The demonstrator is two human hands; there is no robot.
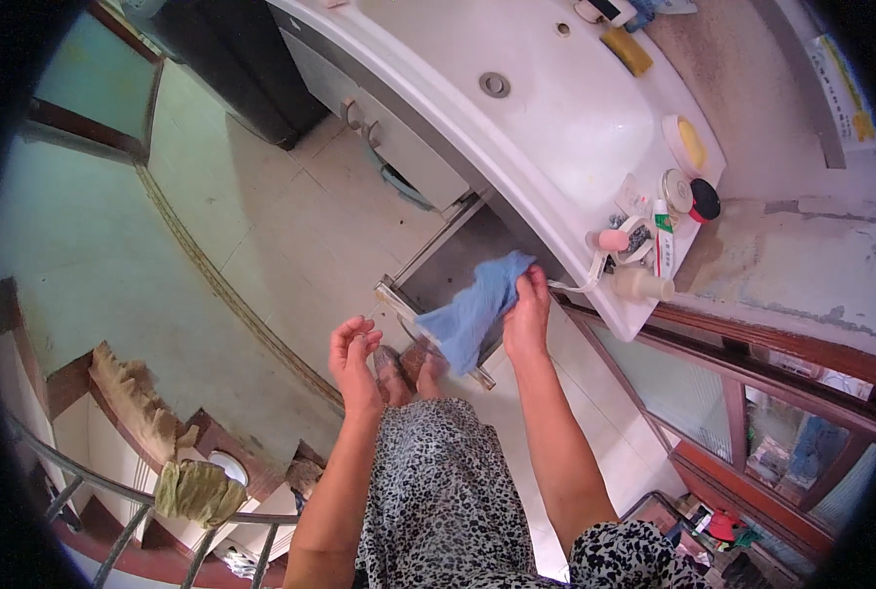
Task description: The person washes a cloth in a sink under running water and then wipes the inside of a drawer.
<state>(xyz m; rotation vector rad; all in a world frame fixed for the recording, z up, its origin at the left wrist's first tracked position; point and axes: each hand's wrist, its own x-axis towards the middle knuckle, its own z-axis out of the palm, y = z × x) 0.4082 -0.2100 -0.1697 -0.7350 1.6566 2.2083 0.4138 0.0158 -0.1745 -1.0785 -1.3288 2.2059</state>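
Observation:
A crumpled light-blue cloth (482,306) hangs from my right hand (527,312), pinched between thumb and fingers at its right end. It spreads over the pulled-out grey drawer (457,257) below the sink, hiding part of it. My left hand (356,355) is to the left of the cloth, apart from it, with fingers loosely bent and nothing visible in them.
The white sink (556,147) curves across the upper right. On its rim are a toothpaste tube (663,240), a soap dish (686,143), a sponge (626,51) and a pale bottle (642,285). A dark bin (237,74) stands upper left; a stair railing (114,498) lies lower left.

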